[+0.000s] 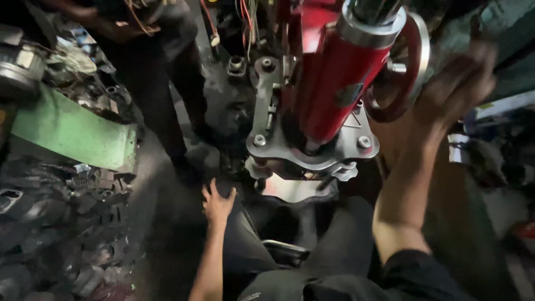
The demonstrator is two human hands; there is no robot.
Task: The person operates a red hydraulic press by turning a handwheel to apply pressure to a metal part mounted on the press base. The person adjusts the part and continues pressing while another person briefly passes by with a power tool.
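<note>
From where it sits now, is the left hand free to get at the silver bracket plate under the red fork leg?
Probably yes. The left hand lies open, low on the dark floor, holding nothing, and the silver bracket plate sits just up and to its right with nothing visibly between. The right hand is raised and blurred, clear of that path.

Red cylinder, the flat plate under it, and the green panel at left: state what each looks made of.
Red cylinder: likely metal under glossy red paint, given its bright highlights. Flat plate: bare grey metal, probably steel, matte, with bolt heads. Green panel: seemingly painted sheet metal, its paint dull and scuffed.
</note>
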